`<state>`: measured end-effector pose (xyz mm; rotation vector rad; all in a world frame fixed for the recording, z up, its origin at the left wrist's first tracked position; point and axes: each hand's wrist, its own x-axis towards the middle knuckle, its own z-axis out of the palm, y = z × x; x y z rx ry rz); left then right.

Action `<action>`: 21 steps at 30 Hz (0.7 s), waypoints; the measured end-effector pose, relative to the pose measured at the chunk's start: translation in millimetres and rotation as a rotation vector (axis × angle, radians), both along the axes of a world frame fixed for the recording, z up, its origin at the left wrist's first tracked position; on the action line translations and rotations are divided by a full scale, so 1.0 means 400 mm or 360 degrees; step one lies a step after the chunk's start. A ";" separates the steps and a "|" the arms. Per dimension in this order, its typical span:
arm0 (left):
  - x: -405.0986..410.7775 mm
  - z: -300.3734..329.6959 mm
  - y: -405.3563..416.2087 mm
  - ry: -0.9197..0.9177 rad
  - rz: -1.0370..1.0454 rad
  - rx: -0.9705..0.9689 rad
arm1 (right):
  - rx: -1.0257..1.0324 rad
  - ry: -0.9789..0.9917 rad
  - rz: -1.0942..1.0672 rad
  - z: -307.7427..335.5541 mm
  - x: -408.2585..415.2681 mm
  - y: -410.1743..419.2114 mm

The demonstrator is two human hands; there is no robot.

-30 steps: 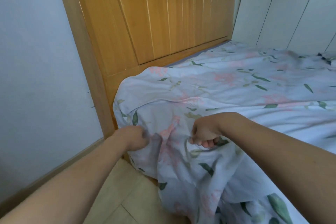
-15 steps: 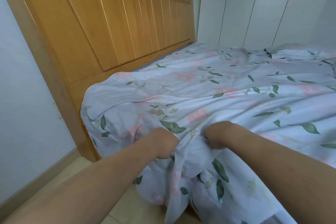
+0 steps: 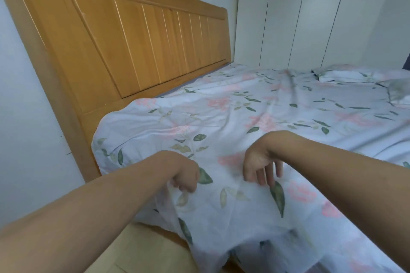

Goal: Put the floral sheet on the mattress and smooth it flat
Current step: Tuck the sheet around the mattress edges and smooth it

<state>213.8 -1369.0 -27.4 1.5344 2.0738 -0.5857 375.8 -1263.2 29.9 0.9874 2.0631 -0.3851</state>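
Observation:
The floral sheet (image 3: 261,117), pale blue with pink flowers and green leaves, lies over the mattress and is creased in places. Its near edge hangs over the side of the bed toward the floor. My left hand (image 3: 185,176) grips a fold of the sheet at the bed's near edge, fingers curled round the cloth. My right hand (image 3: 260,167) hovers just above the sheet a little to the right, fingers hanging loose and holding nothing. The mattress itself is hidden under the cloth.
A wooden headboard (image 3: 142,46) rises along the left of the bed. White wardrobe doors (image 3: 310,17) stand behind the far side. A floral pillow (image 3: 355,73) lies at the far right. Pale wood floor (image 3: 137,248) shows below the hanging sheet, beside a grey wall (image 3: 28,117).
My right hand has let go of the sheet and opened. Both hands have shifted rightward along the bed's edge, and the sheet corner near the headboard now lies flatter.

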 end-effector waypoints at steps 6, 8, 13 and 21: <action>-0.232 -0.009 -0.002 0.0312 0.0353 0.0691 | 0.0453 0.0484 0.0467 -0.073 -0.282 -0.024; -0.338 -0.046 -0.031 0.0315 0.0618 0.0869 | 0.0515 0.0580 0.0608 -0.128 -0.383 -0.045; -0.571 -0.163 -0.145 0.0138 0.1401 0.1248 | 0.0792 0.0850 0.0872 -0.221 -0.576 -0.114; -0.781 -0.291 -0.271 -0.0480 0.1929 0.1663 | 0.0813 0.0370 0.1151 -0.240 -0.799 -0.229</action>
